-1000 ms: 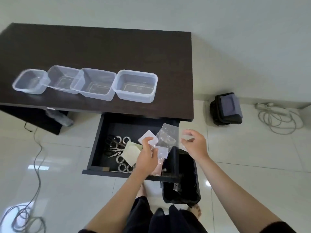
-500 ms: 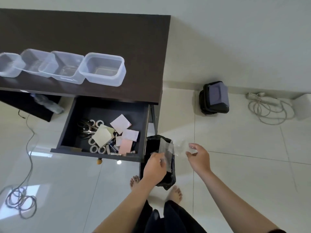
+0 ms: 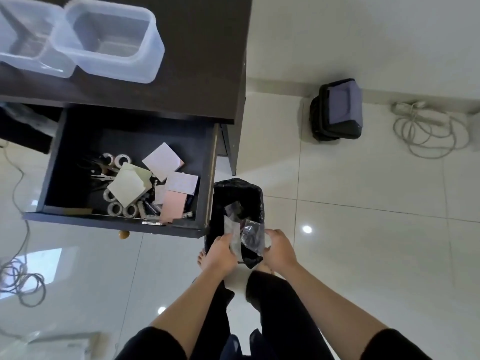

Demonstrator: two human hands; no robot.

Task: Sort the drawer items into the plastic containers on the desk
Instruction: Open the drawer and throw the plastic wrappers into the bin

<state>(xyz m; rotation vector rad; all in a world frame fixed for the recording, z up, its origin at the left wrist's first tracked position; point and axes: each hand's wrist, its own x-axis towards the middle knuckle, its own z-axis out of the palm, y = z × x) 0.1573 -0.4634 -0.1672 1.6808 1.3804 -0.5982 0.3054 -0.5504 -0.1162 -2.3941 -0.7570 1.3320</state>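
Both hands' fingers (image 3: 225,239) pinch clear wrappers (image 3: 250,233) over the bin (image 3: 235,188).

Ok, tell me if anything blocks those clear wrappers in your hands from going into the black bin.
Nothing visible does. Both the left hand and the right hand hold the clear wrappers right over the open, black-lined bin.

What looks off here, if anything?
Both hands, left hand and right hand, hold clear plastic bags over the black bin, not the containers, which look empty. Drawer contents lie jumbled.
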